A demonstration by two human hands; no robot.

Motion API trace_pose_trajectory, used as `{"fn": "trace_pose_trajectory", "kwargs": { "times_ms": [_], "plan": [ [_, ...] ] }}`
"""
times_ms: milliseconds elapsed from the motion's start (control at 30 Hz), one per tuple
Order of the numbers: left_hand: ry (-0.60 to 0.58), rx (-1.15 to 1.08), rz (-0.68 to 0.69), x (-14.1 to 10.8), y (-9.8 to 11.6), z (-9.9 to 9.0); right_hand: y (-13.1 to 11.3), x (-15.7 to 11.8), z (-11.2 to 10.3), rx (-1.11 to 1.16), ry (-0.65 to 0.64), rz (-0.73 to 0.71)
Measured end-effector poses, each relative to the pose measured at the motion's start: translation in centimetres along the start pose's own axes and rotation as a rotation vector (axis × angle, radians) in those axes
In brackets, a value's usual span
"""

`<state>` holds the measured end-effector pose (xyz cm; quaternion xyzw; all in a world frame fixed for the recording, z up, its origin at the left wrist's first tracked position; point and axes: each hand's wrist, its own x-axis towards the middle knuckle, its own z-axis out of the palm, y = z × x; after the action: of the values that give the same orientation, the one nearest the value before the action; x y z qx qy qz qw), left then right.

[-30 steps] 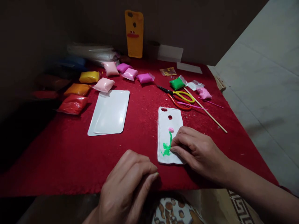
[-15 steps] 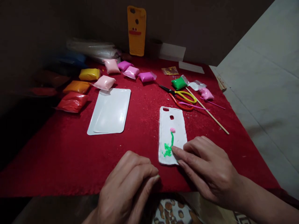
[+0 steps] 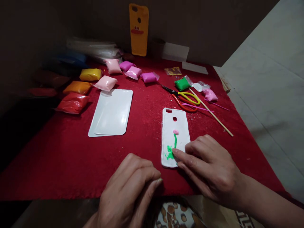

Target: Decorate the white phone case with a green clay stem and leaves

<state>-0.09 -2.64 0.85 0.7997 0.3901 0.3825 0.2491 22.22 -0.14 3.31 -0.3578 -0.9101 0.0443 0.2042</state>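
A white phone case (image 3: 180,142) coated in clay lies on the red cloth, with a pink blob (image 3: 175,132) and a thin green stem on it. Lower down, a ragged patch of green clay (image 3: 169,154) is smeared on its surface. The index fingertip of my right hand (image 3: 209,164) presses on that patch. Its thumb rests by the case's lower right edge, and the other fingers are bent. To the left of the case, my left hand (image 3: 133,186) is closed, thumb against index finger. A speck of green shows at its thumb tip; anything inside is hidden.
White boards (image 3: 111,112) lie to the left, below packets of red, orange, yellow and pink clay. Scissors (image 3: 186,98), a wooden stick (image 3: 211,112), pink strips and a green clay packet (image 3: 182,84) lie beyond the case. A yellow phone case (image 3: 139,30) stands at the back.
My right hand has shifted slightly left, its index fingertip moving from the base of the stem onto the green patch. My left hand stays as it was.
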Motion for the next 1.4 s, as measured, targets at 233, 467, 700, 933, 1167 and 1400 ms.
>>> {"fn": "trace_pose_trajectory", "kwargs": {
  "times_ms": [233, 467, 700, 933, 1167, 1400],
  "plan": [
    [-0.01, -0.011, -0.009, 0.0, -0.2, 0.0, 0.2, 2.0, 0.5, 0.047, -0.031, 0.095],
    [-0.038, -0.031, -0.01, -0.5, -0.5, -0.1, 0.3, 2.6, 1.2, -0.027, -0.059, 0.09],
    [-0.065, -0.056, -0.027, -0.6, -0.5, -0.1, 0.4, 2.6, 1.7, -0.136, -0.073, 0.061],
    [-0.028, -0.042, -0.014, -0.3, -0.4, -0.1, 0.7, 2.8, 1.6, -0.139, -0.1, 0.04],
    [-0.056, -0.048, -0.03, -0.4, -0.6, -0.1, 1.1, 2.8, 0.1, 0.025, -0.101, 0.097],
    [-0.041, -0.078, 0.011, -0.7, -0.2, -0.4, -2.0, 1.6, -2.2, 0.72, -0.089, 0.519]
  ]
}}
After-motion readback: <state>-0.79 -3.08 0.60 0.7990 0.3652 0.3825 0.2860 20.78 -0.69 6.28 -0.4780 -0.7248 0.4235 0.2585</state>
